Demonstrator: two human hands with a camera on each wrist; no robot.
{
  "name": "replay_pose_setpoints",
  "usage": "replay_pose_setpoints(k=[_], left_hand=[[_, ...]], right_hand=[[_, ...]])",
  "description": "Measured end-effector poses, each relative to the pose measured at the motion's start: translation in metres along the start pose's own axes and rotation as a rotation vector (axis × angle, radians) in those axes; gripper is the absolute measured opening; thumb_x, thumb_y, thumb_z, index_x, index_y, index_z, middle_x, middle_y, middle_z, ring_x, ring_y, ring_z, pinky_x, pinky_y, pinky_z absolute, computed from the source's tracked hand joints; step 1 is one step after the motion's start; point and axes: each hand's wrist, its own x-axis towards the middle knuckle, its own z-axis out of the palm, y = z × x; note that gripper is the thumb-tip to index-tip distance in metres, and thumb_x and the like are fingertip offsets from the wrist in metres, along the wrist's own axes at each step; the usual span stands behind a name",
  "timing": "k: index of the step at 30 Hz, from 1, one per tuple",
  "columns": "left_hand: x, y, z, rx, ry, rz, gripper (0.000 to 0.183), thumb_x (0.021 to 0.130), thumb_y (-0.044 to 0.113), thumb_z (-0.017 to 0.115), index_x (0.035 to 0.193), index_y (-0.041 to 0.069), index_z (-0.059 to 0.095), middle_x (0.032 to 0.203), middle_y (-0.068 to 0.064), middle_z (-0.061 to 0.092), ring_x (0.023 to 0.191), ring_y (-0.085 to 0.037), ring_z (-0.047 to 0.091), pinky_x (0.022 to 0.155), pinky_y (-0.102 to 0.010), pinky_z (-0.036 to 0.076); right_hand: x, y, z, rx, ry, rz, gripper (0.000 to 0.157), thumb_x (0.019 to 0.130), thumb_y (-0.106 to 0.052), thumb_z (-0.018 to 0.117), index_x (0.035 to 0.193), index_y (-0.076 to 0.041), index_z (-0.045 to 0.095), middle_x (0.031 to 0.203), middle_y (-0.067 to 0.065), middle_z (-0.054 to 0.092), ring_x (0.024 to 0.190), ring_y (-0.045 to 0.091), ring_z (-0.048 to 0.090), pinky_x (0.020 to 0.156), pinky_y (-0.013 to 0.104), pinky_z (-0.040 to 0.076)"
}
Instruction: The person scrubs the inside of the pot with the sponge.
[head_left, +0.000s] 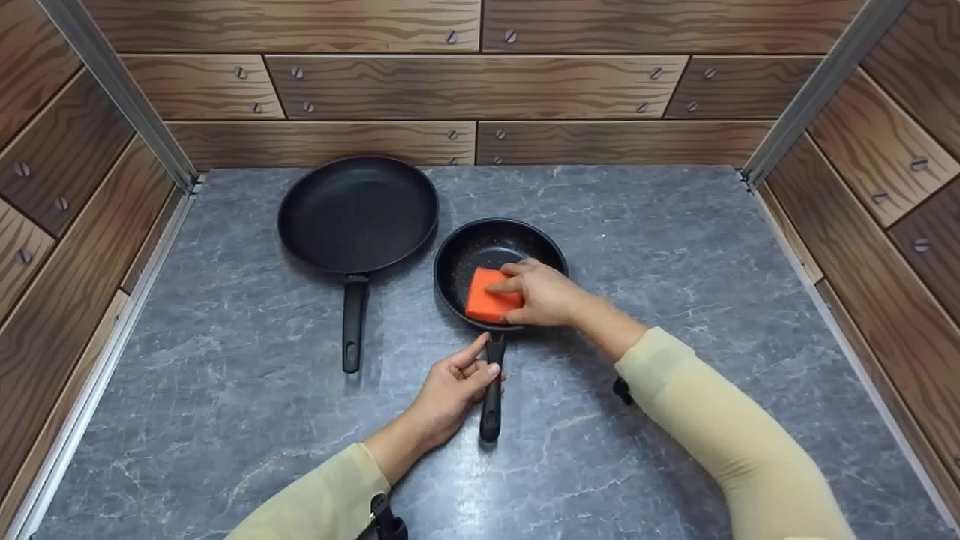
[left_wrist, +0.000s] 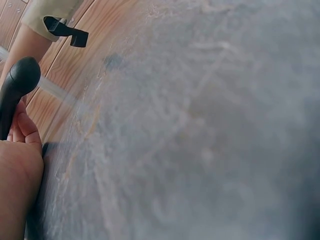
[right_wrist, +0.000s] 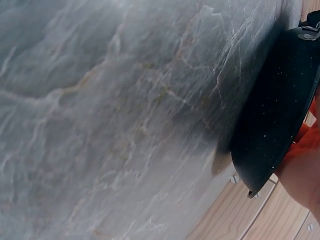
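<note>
A small black frying pan [head_left: 499,238] with a speckled inside sits near the middle of the table. My left hand [head_left: 448,391] grips its black handle [head_left: 491,409], thumb on top and fingers going round the far side. In the left wrist view the rounded handle end [left_wrist: 24,77] sticks up past the palm. With my right hand [head_left: 551,295] I hold an orange sponge [head_left: 486,298] against the near left part of the pan's inside. The right wrist view shows the pan's outer wall [right_wrist: 280,100], with only bits of the sponge [right_wrist: 306,140] behind its rim.
A larger black frying pan [head_left: 360,214] lies at the back left, its handle [head_left: 352,326] pointing toward me. The table [head_left: 660,232] has a grey marbled top. Wood-patterned walls [head_left: 480,86] with metal corner posts [head_left: 120,90] close it in at the back and sides.
</note>
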Motion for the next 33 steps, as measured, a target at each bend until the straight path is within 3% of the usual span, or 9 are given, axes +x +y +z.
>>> replay_pose_setpoints(k=[10,18,24,33], left_hand=[[-0.001,0.0,0.0,-0.011,0.002,-0.004,0.071,0.103,0.0,0.066,0.164,-0.003,0.029,0.1,-0.009,0.073,0.086,-0.011,0.07,0.081,-0.023,0.057],[0.0,-0.001,0.0,-0.002,0.001,0.009,0.07,0.103,0.0,0.065,0.164,-0.004,0.03,0.096,-0.006,0.074,0.08,-0.009,0.065,0.075,-0.02,0.054],[0.001,-0.001,0.0,0.004,0.007,0.014,0.071,0.103,0.001,0.065,0.164,-0.004,0.03,0.097,-0.007,0.074,0.081,-0.009,0.067,0.077,-0.021,0.055],[0.0,0.0,0.001,0.004,0.018,0.006,0.071,0.103,0.0,0.066,0.164,-0.003,0.03,0.098,-0.009,0.074,0.085,-0.012,0.07,0.079,-0.023,0.057]], right_hand=[[0.013,0.001,0.002,0.021,-0.016,-0.045,0.06,0.089,-0.027,0.078,0.147,-0.021,0.067,0.162,0.02,0.045,0.15,0.045,0.038,0.122,0.061,0.031],[0.028,-0.001,0.001,0.038,-0.053,-0.011,0.063,0.088,-0.027,0.076,0.15,-0.024,0.064,0.167,0.012,0.041,0.155,0.042,0.03,0.126,0.06,0.023],[0.033,-0.003,0.002,0.053,-0.021,0.021,0.063,0.088,-0.028,0.077,0.15,-0.024,0.063,0.166,0.014,0.042,0.153,0.04,0.033,0.124,0.059,0.026],[0.036,-0.001,0.003,-0.027,0.041,0.091,0.065,0.09,-0.035,0.076,0.152,-0.022,0.061,0.162,0.018,0.046,0.146,0.04,0.041,0.116,0.058,0.036]])
